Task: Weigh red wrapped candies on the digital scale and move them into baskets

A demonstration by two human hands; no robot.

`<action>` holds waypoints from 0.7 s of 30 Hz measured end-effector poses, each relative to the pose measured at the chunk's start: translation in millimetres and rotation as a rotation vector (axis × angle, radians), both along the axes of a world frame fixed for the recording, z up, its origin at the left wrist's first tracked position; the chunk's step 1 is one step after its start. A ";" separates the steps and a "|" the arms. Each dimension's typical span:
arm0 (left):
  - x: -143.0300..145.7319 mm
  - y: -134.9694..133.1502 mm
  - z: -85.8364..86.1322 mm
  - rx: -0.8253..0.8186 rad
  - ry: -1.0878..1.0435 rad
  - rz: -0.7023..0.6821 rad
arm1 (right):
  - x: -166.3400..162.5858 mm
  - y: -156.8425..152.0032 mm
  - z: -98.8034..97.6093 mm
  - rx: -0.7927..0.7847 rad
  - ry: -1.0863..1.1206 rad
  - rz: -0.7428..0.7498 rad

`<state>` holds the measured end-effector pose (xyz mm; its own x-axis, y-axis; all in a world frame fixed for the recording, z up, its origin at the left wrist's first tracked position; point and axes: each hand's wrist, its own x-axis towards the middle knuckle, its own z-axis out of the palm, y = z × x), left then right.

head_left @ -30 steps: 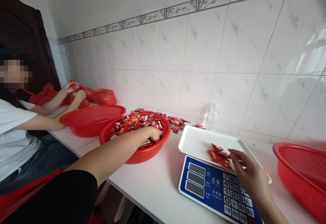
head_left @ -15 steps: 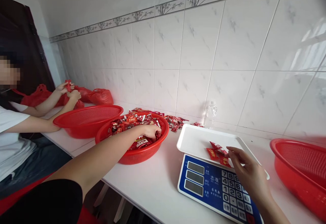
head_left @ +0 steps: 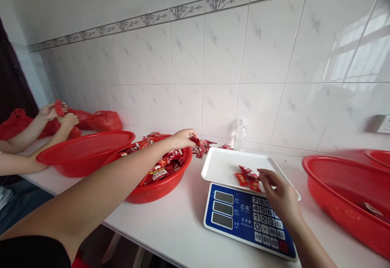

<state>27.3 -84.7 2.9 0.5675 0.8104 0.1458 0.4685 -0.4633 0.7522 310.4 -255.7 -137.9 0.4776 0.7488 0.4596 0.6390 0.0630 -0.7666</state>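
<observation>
My left hand (head_left: 182, 138) is raised above the far rim of a red basket (head_left: 161, 186) heaped with red candy packets (head_left: 158, 169); its fingers are closed on a few red packets. My right hand (head_left: 278, 195) rests over the blue scale (head_left: 246, 217), fingertips curled at the front edge of its white tray (head_left: 222, 164). A few red packets (head_left: 247, 177) lie on the tray just left of those fingers, touching or nearly touching them.
An empty red basket (head_left: 85, 152) stands left of the full one. Another red basket (head_left: 347, 195) sits at the right, a packet inside. Loose packets (head_left: 207, 145) and a clear bottle (head_left: 240, 134) stand by the tiled wall. A co-worker's hands (head_left: 57, 113) handle red bags (head_left: 100, 119) at far left.
My left hand has lifted out of the candy basket with packets in its fingers and moved right. My right hand stays at the tray's edge. The camera has turned right.
</observation>
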 end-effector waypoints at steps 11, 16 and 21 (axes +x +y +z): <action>95.5 -33.4 -36.2 -0.022 0.221 -0.324 | -0.3 0.0 6.9 0.060 0.030 0.031; 101.8 -41.8 -40.6 -0.032 0.227 -0.330 | 0.5 -1.0 9.1 0.046 -0.030 0.000; 82.8 -28.9 -39.4 0.044 0.304 -0.270 | 0.5 -0.8 9.4 -0.063 -0.202 0.033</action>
